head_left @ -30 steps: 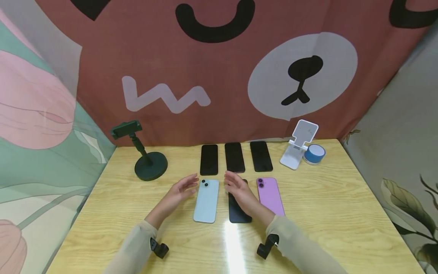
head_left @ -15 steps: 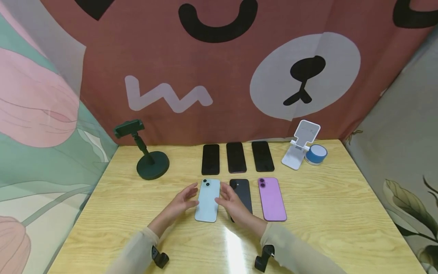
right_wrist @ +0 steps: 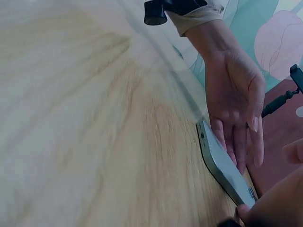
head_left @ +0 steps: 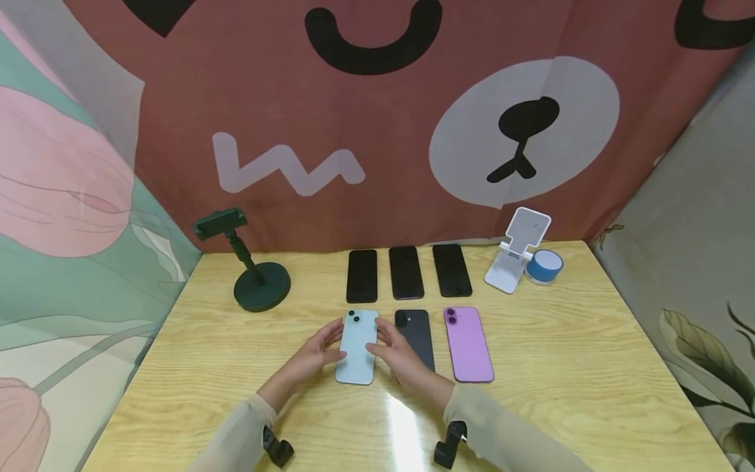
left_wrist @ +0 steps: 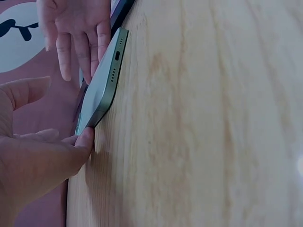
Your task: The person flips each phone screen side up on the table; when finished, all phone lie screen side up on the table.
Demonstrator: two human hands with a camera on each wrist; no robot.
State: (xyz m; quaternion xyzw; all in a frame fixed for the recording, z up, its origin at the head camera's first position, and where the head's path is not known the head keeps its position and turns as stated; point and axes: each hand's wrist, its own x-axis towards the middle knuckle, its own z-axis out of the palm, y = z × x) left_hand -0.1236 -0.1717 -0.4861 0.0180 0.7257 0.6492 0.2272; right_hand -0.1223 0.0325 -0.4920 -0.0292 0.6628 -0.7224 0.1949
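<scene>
A light blue phone [head_left: 356, 364] lies back up on the wooden table, its two-lens camera at the far end. My left hand [head_left: 312, 357] is at its left long edge, with a fingertip right at the side in the left wrist view. Across from it, my right hand [head_left: 407, 360] reaches over part of a black phone [head_left: 417, 334] to the right long edge of the light blue one. Both hands keep their fingers extended and only slightly bent, thumbs raised over the back of the phone. From the left wrist, the phone's charging port [left_wrist: 117, 56] shows.
Right of the black phone lies a purple phone [head_left: 468, 347]. Behind stand three dark phones in a row, face up, including one at the left [head_left: 362, 275]. A green phone stand [head_left: 261, 288], a white folding stand [head_left: 508, 269] and a blue-and-white round item [head_left: 544, 265] flank them.
Both hands have come down and inward to the sides of the light blue phone. The right hand has shifted left, uncovering more of the black and purple phones.
</scene>
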